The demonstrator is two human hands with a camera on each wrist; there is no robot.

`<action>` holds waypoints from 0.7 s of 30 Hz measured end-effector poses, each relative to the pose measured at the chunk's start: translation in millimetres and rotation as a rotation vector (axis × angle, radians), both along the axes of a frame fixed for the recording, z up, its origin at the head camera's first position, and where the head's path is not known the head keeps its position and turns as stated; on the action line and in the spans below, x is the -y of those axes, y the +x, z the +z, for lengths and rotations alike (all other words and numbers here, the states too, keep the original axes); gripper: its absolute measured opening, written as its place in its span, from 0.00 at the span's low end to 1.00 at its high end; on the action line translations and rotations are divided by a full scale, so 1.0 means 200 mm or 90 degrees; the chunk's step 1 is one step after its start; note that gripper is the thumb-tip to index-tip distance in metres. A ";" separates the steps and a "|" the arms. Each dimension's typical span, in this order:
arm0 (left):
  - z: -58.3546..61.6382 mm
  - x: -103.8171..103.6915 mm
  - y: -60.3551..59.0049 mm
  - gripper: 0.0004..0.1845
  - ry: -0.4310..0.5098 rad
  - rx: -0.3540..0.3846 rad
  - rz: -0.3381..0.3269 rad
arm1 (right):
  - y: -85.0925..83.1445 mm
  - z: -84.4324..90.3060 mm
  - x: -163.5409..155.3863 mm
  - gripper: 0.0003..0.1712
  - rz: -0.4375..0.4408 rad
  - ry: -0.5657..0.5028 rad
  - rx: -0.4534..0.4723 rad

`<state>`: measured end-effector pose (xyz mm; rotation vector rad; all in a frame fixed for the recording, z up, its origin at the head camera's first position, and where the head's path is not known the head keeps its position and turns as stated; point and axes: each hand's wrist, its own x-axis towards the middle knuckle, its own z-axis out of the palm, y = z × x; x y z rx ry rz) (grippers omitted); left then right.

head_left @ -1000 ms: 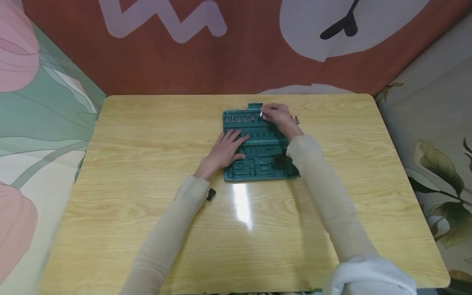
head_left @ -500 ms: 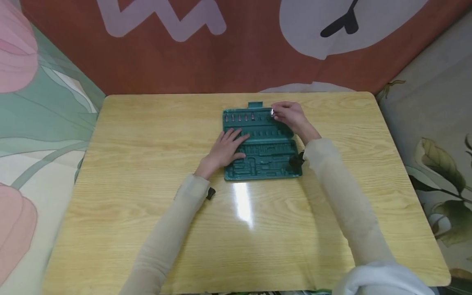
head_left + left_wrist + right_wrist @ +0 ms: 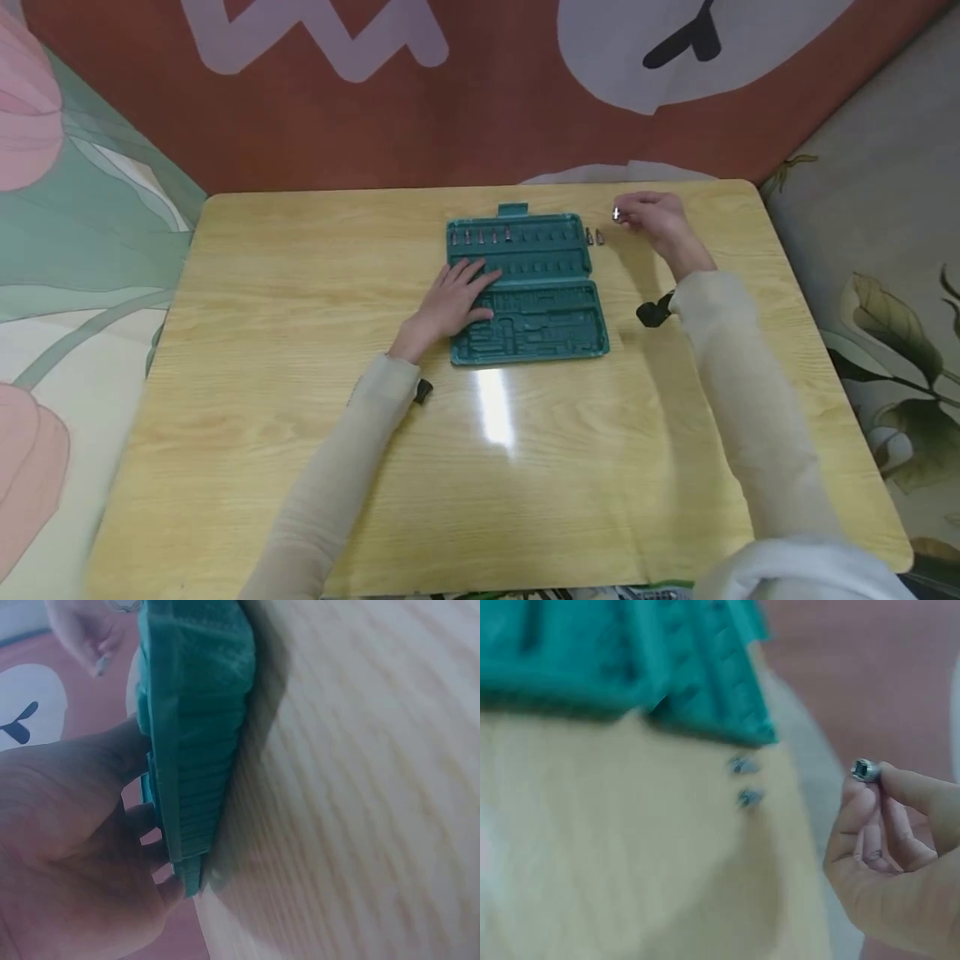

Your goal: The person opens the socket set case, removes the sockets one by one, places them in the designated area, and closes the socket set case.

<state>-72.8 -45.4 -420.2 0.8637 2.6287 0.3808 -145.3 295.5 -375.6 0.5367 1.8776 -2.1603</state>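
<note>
A green plastic tool tray [image 3: 540, 312] lies on the wooden table [image 3: 300, 275], with several small metal bits [image 3: 480, 237] standing in its top row. My left hand [image 3: 455, 302] rests flat on the tray's left part, fingers straight; the left wrist view shows the tray's edge [image 3: 196, 750] by the palm. My right hand [image 3: 651, 217] hovers right of the tray, above the table's far right part, and pinches a small silver bit [image 3: 616, 214] between thumb and fingertips [image 3: 865, 770]. Two loose bits [image 3: 594, 237] stand on the table by the tray's top right corner [image 3: 744, 781].
The table's far edge meets a red-brown cloth wall [image 3: 480, 108]. Patterned fabric hangs on the left [image 3: 67, 250] and right [image 3: 885, 250]. Bare tabletop spreads in front of the tray and to its left.
My right hand has lifted a bit from the tray's top row and moved right, off the tray, past the two loose bits. The left hand has stayed on the tray.
</note>
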 end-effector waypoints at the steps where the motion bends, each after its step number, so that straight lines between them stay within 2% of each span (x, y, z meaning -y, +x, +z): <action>1: 0.00 0.01 0.00 0.36 0.002 0.000 0.002 | 0.00 -0.02 0.00 0.06 0.009 0.037 -0.001; 4: 0.00 0.02 0.00 0.36 0.005 0.007 0.005 | 0.01 -0.09 0.00 0.07 0.034 0.137 0.000; 9: 0.00 0.01 -0.01 0.37 0.011 0.021 0.003 | 0.01 -0.18 -0.01 0.08 0.010 0.228 -0.009; 21: -0.01 0.06 0.01 0.37 0.006 0.021 0.006 | -0.01 -0.25 0.10 0.14 -0.012 0.319 -0.020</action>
